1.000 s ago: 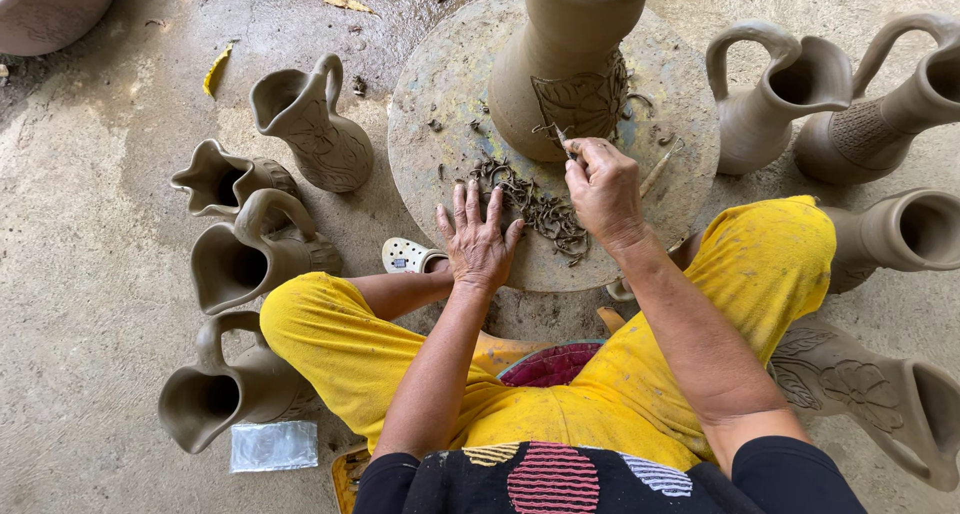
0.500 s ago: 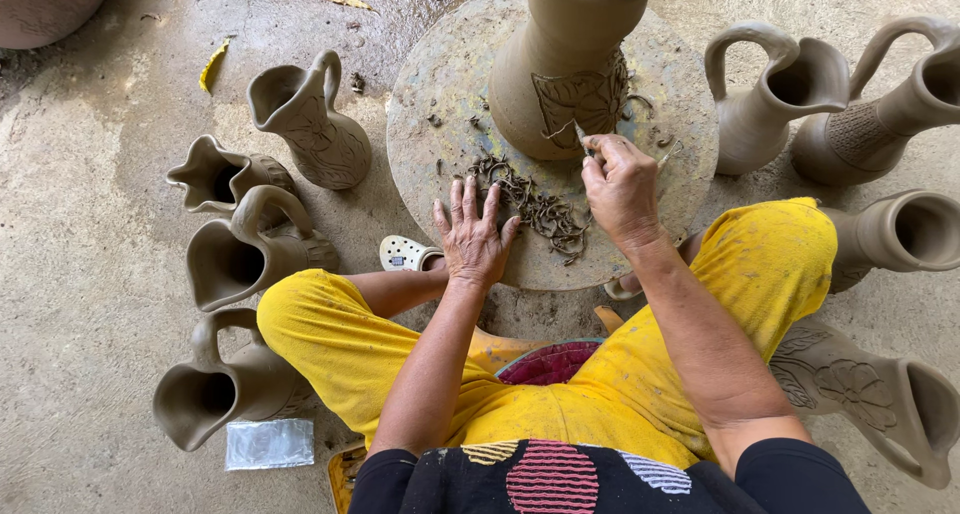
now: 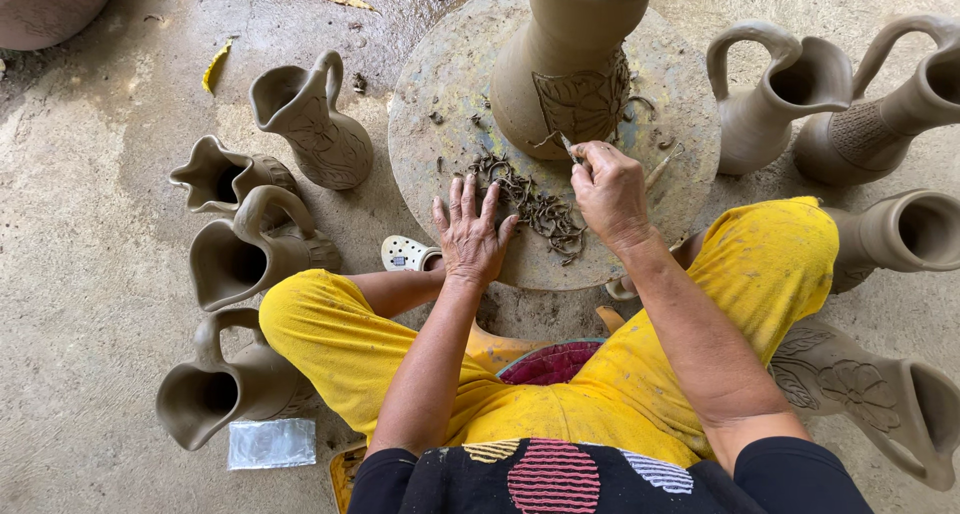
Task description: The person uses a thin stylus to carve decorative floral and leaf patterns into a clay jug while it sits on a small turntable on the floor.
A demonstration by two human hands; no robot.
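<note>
Concrete floor point(image 3: 90, 274) is ringed with unfired clay jugs point(image 3: 310, 124) around a round turntable point(image 3: 440, 84), where an upright tall vase point(image 3: 575, 54), its rim cut off above, is worked by the right hand point(image 3: 610, 189), fingers pinched on a barely visible tool point(image 3: 568, 149), while the left hand point(image 3: 470, 234) is laid flat, fingers spread, beside clay trimmings point(image 3: 535, 204).

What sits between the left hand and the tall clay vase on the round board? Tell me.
A heap of curled clay shavings lies on the round board between the left hand and the tall clay vase. The right hand already holds a small tool at its carved panel.
</note>
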